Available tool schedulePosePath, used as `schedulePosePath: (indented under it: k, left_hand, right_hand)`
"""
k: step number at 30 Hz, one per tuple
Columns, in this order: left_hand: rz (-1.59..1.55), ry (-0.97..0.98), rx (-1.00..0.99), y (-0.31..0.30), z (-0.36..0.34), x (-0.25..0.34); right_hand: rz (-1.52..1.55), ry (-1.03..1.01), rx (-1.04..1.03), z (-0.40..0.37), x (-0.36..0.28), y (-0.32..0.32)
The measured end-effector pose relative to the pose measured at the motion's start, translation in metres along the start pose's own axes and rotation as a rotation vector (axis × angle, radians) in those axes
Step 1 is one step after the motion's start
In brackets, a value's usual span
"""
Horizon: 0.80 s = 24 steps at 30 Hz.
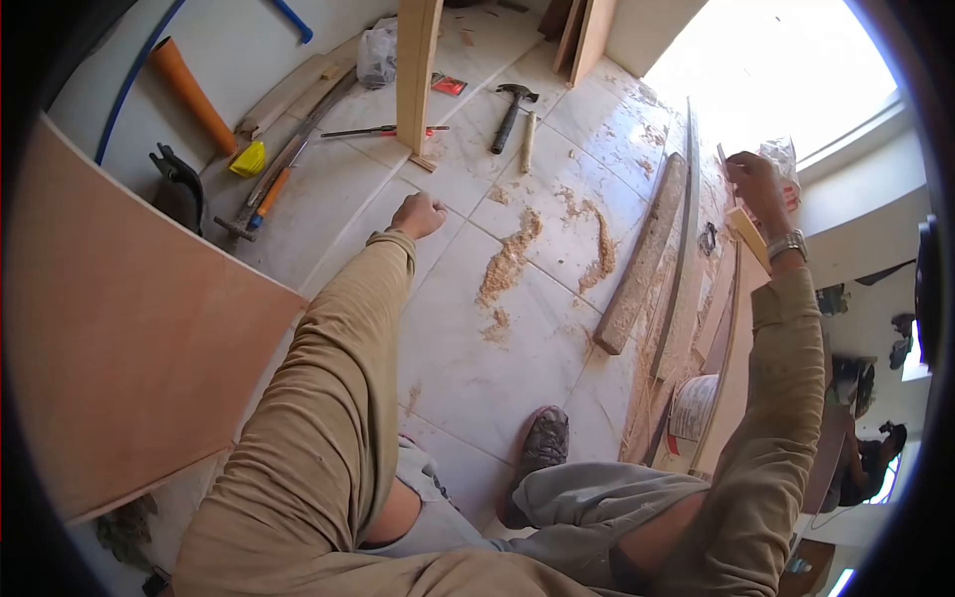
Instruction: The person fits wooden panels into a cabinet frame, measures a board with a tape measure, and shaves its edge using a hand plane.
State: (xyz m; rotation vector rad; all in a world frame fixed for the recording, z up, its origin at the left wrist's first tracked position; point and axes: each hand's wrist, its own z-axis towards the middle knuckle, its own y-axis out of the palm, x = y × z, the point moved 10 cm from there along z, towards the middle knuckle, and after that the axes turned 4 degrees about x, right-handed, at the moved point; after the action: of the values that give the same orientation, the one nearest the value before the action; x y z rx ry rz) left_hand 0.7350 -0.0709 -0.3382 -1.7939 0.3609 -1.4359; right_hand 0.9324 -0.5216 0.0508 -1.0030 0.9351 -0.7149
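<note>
My left hand is curled into a fist above the tiled floor, and nothing shows sticking out of it. Beyond it, a claw hammer with a dark handle lies on the tiles beside a short wooden stick. My right hand, with a watch on its wrist, is raised at the right near the bright opening. Its fingers are pinched around a thin pale strip, whose kind I cannot make out. Just below that hand is the end of a wooden board.
Wood shavings litter the tiles. Long planks lie at the right, near a white bucket. A wooden post stands ahead. A large panel fills the left, with an orange pipe behind. Another person is at far right.
</note>
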Motion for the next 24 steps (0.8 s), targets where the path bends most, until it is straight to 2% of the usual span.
schedulePosePath:
  k: [2, 3, 4, 5, 6, 7, 8, 9, 10, 11, 13, 14, 16, 19, 20, 22, 24]
  left_hand:
    - [-0.101, -0.035, 0.025, 0.005, 0.003, 0.007]
    - [-0.105, -0.019, 0.027, 0.009, 0.006, 0.016]
    - [-0.11, -0.008, 0.029, 0.015, 0.008, 0.024]
    - [-0.12, 0.004, 0.027, 0.023, 0.01, 0.033]
    - [-0.177, 0.047, -0.022, 0.031, 0.012, 0.049]
    - [-0.257, 0.116, -0.102, 0.048, 0.013, 0.08]
    - [-0.365, 0.055, -0.243, 0.071, 0.014, 0.108]
    - [-0.531, 0.099, -0.339, 0.093, 0.012, 0.147]
    - [-0.644, 0.139, -0.45, 0.107, -0.004, 0.204]
    - [-0.744, 0.162, -0.544, 0.106, -0.021, 0.251]
    - [-0.867, 0.187, -0.78, 0.107, -0.075, 0.353]
    - [-0.922, 0.173, -0.886, 0.117, -0.1, 0.389]
    - [-1.044, 0.068, -1.086, 0.136, -0.144, 0.45]
    - [-1.178, -0.041, -1.241, 0.158, -0.186, 0.505]
    - [-1.269, -0.074, -1.31, 0.164, -0.196, 0.517]
    - [-1.276, -0.036, -1.247, 0.171, -0.205, 0.53]
    - [-1.317, -0.09, -1.254, 0.176, -0.216, 0.537]
  right_hand:
    - [-0.16, 0.205, 0.321, -0.039, 0.099, -0.115]
    - [-0.356, 0.225, 0.476, -0.073, 0.162, -0.166]
    - [-0.466, 0.334, 0.499, -0.119, 0.224, -0.203]
    - [-0.604, 0.529, 0.535, -0.177, 0.299, -0.233]
    - [-0.761, 0.64, 0.424, -0.238, 0.349, -0.24]
    - [-0.791, 1.056, 0.472, -0.315, 0.356, -0.254]
    - [-0.905, 1.12, 0.431, -0.377, 0.369, -0.253]
    - [-0.832, 1.383, 0.506, -0.464, 0.45, -0.256]
    - [-0.647, 1.63, 0.38, -0.518, 0.472, -0.231]
    - [-0.604, 1.724, 0.433, -0.537, 0.393, -0.219]
    - [-0.489, 1.779, 0.203, -0.591, 0.434, -0.185]
    - [-0.537, 1.922, 0.62, -0.626, 0.437, -0.18]
    - [-0.535, 1.877, 0.581, -0.594, 0.353, -0.19]
    - [-0.362, 2.188, 0.99, -0.668, 0.369, -0.187]
    - [0.045, 1.928, 1.059, -0.66, 0.377, -0.168]
    - [0.739, 1.29, 1.071, -0.631, 0.364, -0.134]
    - [0.629, 1.463, 0.975, -0.633, 0.368, -0.136]
